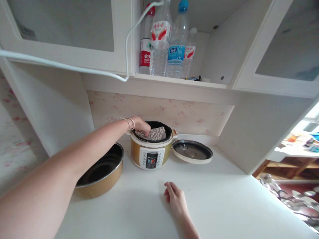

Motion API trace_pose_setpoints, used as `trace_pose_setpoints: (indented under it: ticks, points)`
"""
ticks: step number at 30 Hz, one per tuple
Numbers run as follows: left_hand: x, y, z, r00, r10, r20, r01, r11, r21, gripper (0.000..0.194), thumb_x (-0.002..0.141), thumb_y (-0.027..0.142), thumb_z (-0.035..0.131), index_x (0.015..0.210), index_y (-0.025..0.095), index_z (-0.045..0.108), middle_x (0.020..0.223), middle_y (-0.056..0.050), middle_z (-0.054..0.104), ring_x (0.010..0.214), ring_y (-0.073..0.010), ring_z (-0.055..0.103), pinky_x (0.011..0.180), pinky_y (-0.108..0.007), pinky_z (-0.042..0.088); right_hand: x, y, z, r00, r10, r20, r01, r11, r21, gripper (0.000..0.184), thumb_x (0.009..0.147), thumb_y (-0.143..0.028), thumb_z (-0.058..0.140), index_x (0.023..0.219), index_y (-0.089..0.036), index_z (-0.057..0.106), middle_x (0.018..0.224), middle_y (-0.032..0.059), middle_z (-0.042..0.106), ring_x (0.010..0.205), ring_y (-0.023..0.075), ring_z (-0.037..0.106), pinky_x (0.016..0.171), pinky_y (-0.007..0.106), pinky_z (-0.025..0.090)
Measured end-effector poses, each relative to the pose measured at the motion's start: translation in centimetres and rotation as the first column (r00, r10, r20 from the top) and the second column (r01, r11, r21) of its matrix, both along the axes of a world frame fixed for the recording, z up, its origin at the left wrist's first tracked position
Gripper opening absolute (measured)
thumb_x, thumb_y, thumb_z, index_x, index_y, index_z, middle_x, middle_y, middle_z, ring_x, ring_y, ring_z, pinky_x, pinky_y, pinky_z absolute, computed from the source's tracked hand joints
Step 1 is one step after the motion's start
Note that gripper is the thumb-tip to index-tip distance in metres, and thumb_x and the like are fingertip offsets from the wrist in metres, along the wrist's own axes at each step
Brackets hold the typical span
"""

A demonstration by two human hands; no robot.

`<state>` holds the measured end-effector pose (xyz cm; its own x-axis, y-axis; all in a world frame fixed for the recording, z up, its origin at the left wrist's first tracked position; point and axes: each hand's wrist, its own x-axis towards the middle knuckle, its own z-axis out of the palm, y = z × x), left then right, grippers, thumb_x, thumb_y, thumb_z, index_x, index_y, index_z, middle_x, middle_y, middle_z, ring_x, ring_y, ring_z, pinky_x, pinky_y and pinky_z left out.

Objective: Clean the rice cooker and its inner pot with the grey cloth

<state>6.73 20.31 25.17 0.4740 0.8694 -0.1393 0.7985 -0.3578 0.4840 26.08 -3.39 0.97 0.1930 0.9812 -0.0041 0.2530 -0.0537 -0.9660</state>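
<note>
A: What is hidden at centre frame?
B: The left hand's fingers (147, 127) sink behind the cloth (152, 133) inside the cooker (151, 153); its panel lettering is too small to read.
A: And at the edges?
B: The bottle (178, 39) tops and both forearms are cropped; the lower right is blurred.

The cooker (151, 151) stands on the counter (224, 199) against the back wall. In its open top lies a cloth (154, 133), with the left hand (141, 125) resting on it. Just left of the cooker sits the inner pot (104, 171); just right lies the lid (192, 151). The right hand (175, 196) rests flat on the counter, in front of the cooker. Above, bottles (166, 43) stand on a shelf.
</note>
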Motion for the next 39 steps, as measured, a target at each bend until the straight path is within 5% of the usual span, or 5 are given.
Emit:
trace_pose_setpoints:
  ticks: [6,16,21,30,39]
  points:
    - [-1.0,-5.3,2.0,0.934,0.151,0.323,-0.032,0.938,-0.344,0.027,0.069,0.025,0.056,0.093,0.015,0.063,0.093,-0.008,0.072,0.092,-0.0198,0.065,0.081,-0.029,0.050,-0.3,-0.7,-0.2,1.000,-0.013,0.021,0.012,0.999,0.043,0.053,0.083,-0.062,0.039,0.081,-0.016,0.065,0.060,-0.0005,0.059,0.048,0.0109,0.046,0.049,0.023,0.033]
    - [-1.5,-14.2,2.8,0.430,0.344,0.835,0.263,0.837,-0.480,0.017,0.084,0.031,0.050,0.087,0.015,0.056,0.076,-0.006,0.066,0.063,-0.0155,0.062,0.064,-0.031,0.053,-0.6,-1.3,-0.9,0.980,0.009,0.199,-0.018,0.999,0.043,0.048,0.086,-0.057,0.034,0.078,-0.021,0.065,0.060,-0.0010,0.060,0.053,0.0141,0.051,0.054,0.024,0.036]
    - [0.8,-18.3,-2.2,0.306,0.382,0.872,0.472,0.735,-0.487,0.024,0.084,0.036,0.055,0.099,0.018,0.056,0.080,-0.004,0.065,0.064,-0.0156,0.062,0.063,-0.031,0.052,-3.0,-3.2,-0.5,0.898,0.019,0.439,-0.037,0.999,0.034,0.039,0.091,-0.045,0.033,0.076,-0.024,0.062,0.068,0.0000,0.065,0.065,0.0167,0.057,0.060,0.025,0.035]
    - [10.8,-21.2,-14.0,0.471,0.516,0.715,0.657,0.336,-0.675,0.035,0.089,0.045,0.043,0.091,0.013,0.058,0.076,-0.007,0.061,0.067,-0.0163,0.061,0.071,-0.032,0.050,-8.0,-8.0,-0.7,0.728,0.167,0.665,-0.275,0.959,0.060,0.026,0.089,-0.018,0.040,0.076,-0.020,0.063,0.077,0.0020,0.068,0.077,0.0179,0.060,0.076,0.027,0.033]
    - [5.8,-20.7,-20.8,0.660,0.496,0.564,0.149,0.649,-0.746,0.018,0.086,0.030,0.053,0.083,0.013,0.056,0.078,-0.003,0.059,0.067,-0.0127,0.059,0.076,-0.033,0.050,-7.7,-8.1,-0.3,0.674,0.162,0.720,-0.329,0.939,0.097,0.031,0.094,-0.027,0.036,0.078,-0.021,0.062,0.076,0.0025,0.066,0.076,0.0177,0.059,0.072,0.026,0.036]
